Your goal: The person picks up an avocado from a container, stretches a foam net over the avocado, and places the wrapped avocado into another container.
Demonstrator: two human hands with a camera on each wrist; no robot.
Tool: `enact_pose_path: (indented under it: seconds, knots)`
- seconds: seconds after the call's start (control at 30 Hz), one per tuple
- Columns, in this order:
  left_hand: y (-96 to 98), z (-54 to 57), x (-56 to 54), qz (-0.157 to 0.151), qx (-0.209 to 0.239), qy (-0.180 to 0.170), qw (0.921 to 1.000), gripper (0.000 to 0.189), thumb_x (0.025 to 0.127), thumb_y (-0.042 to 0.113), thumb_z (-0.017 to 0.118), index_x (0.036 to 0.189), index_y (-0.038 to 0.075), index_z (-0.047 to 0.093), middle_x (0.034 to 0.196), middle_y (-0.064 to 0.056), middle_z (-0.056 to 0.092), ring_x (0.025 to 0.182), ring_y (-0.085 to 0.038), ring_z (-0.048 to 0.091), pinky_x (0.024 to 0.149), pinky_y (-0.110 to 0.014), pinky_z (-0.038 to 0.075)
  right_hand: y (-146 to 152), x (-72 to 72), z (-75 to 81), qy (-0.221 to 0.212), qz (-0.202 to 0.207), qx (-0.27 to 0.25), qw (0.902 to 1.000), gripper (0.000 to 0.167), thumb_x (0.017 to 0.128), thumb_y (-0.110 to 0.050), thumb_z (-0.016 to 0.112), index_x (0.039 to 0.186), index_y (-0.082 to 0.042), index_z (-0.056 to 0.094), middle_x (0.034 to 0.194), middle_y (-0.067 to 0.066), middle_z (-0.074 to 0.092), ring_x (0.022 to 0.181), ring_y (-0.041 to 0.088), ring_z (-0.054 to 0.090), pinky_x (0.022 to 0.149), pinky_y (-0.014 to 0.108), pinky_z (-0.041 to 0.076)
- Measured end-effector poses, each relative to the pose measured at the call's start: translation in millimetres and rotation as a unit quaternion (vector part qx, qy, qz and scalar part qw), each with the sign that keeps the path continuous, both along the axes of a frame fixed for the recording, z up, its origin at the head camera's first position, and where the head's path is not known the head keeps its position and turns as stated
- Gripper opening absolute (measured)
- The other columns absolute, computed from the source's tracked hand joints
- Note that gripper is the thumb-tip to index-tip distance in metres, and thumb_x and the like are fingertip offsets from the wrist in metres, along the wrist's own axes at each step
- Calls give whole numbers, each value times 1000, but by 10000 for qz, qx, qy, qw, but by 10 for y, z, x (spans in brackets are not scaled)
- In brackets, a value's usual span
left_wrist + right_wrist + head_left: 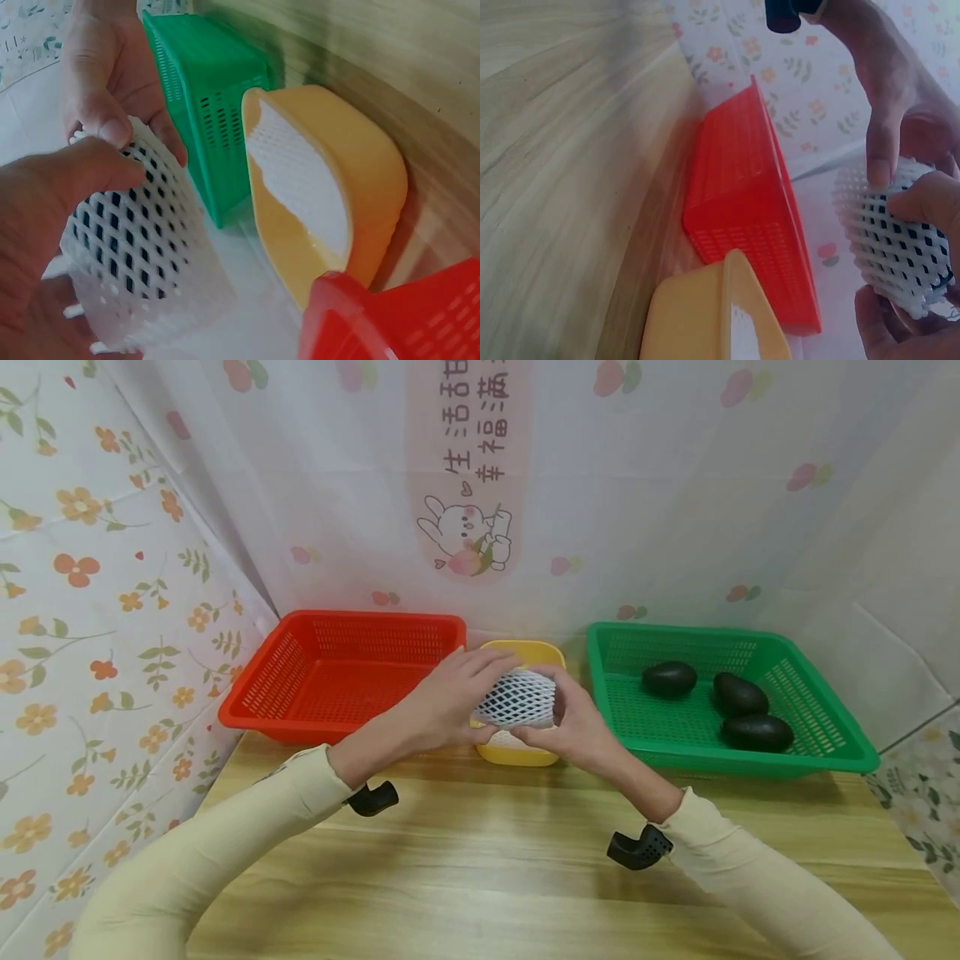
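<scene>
Both hands hold a dark avocado in a white foam net sleeve point(517, 697), raised above the yellow bin. My left hand point(442, 702) grips the left end, fingers over the top and thumb below. At the other end, my right hand point(577, 727) curls round the sleeve with its thumb on the near side. In the left wrist view both thumbs press on the foam net point(142, 240), and dark skin shows through its holes. The right wrist view shows the dark end of the avocado point(939, 279) at the sleeve's edge.
A yellow bin point(528, 758) holding white foam nets point(300, 172) stands below the hands. To the left is a red basket point(352, 727). A green basket point(750, 764) on the right holds several dark avocados point(757, 732). Behind them hangs a printed curtain point(555, 510).
</scene>
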State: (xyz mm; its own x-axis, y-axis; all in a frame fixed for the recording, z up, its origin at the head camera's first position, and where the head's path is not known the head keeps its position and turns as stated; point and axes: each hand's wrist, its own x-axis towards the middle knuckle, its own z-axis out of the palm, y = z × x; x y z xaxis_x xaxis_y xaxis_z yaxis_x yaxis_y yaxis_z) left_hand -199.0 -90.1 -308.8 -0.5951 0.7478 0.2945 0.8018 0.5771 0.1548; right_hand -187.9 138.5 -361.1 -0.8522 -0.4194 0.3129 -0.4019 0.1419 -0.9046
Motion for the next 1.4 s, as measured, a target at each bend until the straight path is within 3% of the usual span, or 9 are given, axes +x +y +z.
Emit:
enact_pose_path:
  seconds: [0.1,0.3,0.5,0.9,1.17,1.4]
  knots:
    - [27,-2,13,-92,-349,-134,9993,92,78,29,89,153,13,38,145,-6,46,128,-23,44,108,-38,39,-35,22,8,31,-139,129,9998,72,82,2,83,141,-7,42,132,12,49,110,31,56,89,37,55]
    - [88,-42,54,248,-822,10,9963,96,81,37,87,157,19,32,144,-8,44,123,-26,47,103,-39,45,-97,62,15,-53,-265,172,9995,70,84,-4,84,140,-8,44,132,12,52,109,31,59,88,35,56]
    - [113,-96,61,373,-872,240,9952,90,82,38,85,153,17,34,139,-9,46,116,-24,50,92,-35,53,-106,100,28,-164,-379,278,9988,67,84,-8,85,139,-7,48,131,12,55,111,30,61,90,34,54]
    - [148,-119,78,427,-1084,397,9924,90,80,39,86,151,13,36,136,-10,47,111,-25,52,88,-34,55,-90,126,-2,-249,-392,277,9985,64,84,-9,85,138,-7,50,129,12,56,111,30,63,90,33,54]
    - [76,-108,43,522,-1139,114,9921,86,80,35,87,149,13,40,137,-10,49,113,-26,52,88,-37,55,-16,125,-1,-628,-136,419,9971,69,86,-14,84,143,-7,45,131,14,56,110,31,65,89,34,55]
    - [-58,-88,-15,940,-1210,-277,9878,88,79,37,88,150,13,40,141,-9,47,117,-27,51,90,-40,55,172,115,-35,-435,-187,595,9971,58,90,-11,79,140,-2,51,131,18,60,112,35,65,87,36,56]
